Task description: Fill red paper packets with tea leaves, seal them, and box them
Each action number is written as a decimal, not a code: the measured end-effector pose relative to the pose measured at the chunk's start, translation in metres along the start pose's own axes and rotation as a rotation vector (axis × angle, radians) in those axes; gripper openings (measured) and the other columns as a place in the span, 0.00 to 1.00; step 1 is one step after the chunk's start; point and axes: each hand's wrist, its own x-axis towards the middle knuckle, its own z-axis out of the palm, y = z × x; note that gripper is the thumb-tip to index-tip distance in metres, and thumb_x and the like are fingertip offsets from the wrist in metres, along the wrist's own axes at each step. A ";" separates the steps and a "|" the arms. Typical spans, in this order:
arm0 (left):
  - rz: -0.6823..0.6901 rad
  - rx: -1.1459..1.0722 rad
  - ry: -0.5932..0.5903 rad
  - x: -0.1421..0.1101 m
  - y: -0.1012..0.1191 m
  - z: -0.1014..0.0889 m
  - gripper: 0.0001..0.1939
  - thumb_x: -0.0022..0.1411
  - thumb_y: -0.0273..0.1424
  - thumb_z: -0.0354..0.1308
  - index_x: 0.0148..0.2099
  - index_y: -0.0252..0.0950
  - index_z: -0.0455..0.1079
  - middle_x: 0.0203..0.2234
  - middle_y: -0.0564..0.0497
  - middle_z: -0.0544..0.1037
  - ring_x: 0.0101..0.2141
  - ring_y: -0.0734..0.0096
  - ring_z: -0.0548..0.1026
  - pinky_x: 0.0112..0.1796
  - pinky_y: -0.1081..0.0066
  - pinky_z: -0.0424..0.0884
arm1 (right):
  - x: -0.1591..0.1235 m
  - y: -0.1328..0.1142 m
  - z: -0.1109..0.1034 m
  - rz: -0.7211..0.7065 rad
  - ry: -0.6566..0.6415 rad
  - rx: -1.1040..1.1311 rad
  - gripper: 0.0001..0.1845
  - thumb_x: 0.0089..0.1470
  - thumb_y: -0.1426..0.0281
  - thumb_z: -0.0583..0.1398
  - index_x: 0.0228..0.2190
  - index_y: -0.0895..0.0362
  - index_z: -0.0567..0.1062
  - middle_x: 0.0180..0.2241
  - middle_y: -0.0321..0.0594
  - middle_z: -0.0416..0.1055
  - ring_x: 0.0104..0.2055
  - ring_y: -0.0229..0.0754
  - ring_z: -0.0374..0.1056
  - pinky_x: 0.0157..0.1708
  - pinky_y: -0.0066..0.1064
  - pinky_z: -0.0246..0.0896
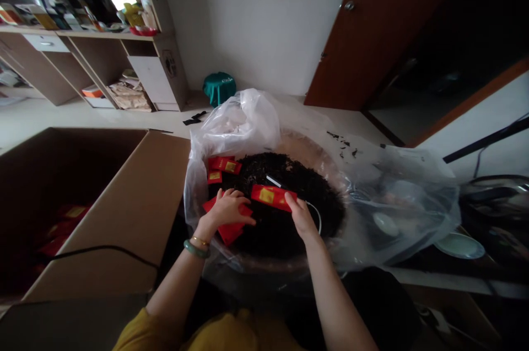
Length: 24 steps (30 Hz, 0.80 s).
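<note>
A heap of dark loose tea leaves fills a clear plastic bag in a round basin. My right hand pinches the end of a red packet with a gold label over the leaves. My left hand is curled down on a stack of red packets at the heap's near left edge. More red packets lie at the far left of the heap. A thin white scoop rim peeks out by my right hand.
An open cardboard box stands to the left with red packets inside and a black cable across its flap. Shelves line the back wall. A green bundle sits on the floor. Dishes lie at right.
</note>
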 end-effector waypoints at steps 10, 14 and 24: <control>0.044 0.180 0.122 -0.019 -0.001 0.006 0.14 0.47 0.35 0.64 0.40 0.43 0.75 0.44 0.46 0.72 0.46 0.52 0.69 0.55 0.46 0.55 | 0.005 0.009 -0.004 0.018 0.090 0.152 0.31 0.42 0.46 0.63 0.38 0.58 0.78 0.40 0.44 0.78 0.50 0.54 0.69 0.54 0.46 0.59; 0.028 0.154 0.183 -0.022 -0.009 -0.002 0.11 0.47 0.38 0.65 0.34 0.40 0.75 0.43 0.46 0.73 0.44 0.53 0.70 0.53 0.49 0.58 | 0.004 0.010 -0.002 0.065 -0.019 0.188 0.30 0.44 0.45 0.61 0.35 0.58 0.79 0.34 0.43 0.80 0.44 0.53 0.73 0.50 0.45 0.62; 0.286 0.071 0.420 0.001 0.044 0.014 0.36 0.54 0.31 0.62 0.63 0.35 0.55 0.57 0.39 0.67 0.60 0.51 0.60 0.60 0.47 0.50 | 0.001 0.006 0.034 -0.036 -0.096 0.003 0.28 0.49 0.48 0.59 0.40 0.57 0.79 0.39 0.44 0.78 0.46 0.52 0.71 0.52 0.46 0.60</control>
